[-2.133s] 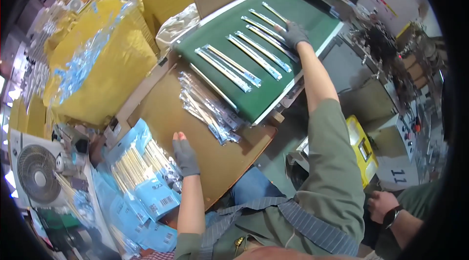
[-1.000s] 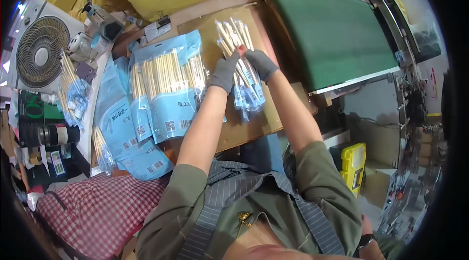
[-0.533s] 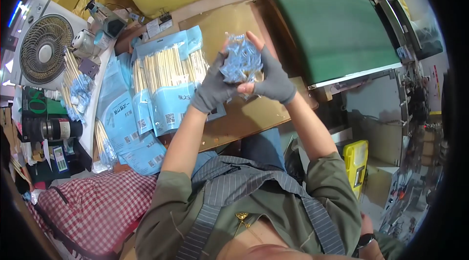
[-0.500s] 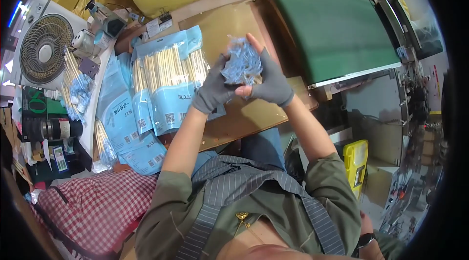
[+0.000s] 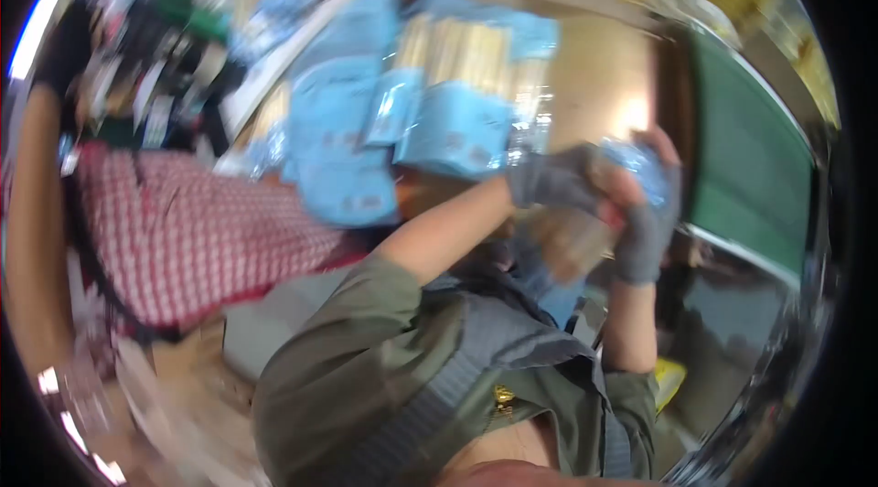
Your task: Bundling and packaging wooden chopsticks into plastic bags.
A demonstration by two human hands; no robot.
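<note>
Between my hands, a bundle of wooden chopsticks with crumpled blue plastic wrapping (image 5: 637, 167) is held over the near right part of the worktable. My left hand (image 5: 562, 178), in a grey fingerless glove, is closed against its left side. From the right, my right hand (image 5: 647, 226), gloved the same way, wraps round the blue part. A blurred tan patch below my left hand may be the stick ends. To the left of my hands lie clear-fronted blue bags of chopsticks (image 5: 457, 103). Motion smears much of the picture.
Flat blue bags (image 5: 343, 158) overlap on the left. A green-topped surface (image 5: 745, 153) stands to the right, and a red-checked cloth (image 5: 201, 222) covers something at lower left. At the far left edge another person's bare arm (image 5: 37, 231) reaches up with a dark glove.
The view has swung left, so the table now appears further right. My hands have drawn closer to my body and tilted the bundle. Another person's arm has come into view at the left.
</note>
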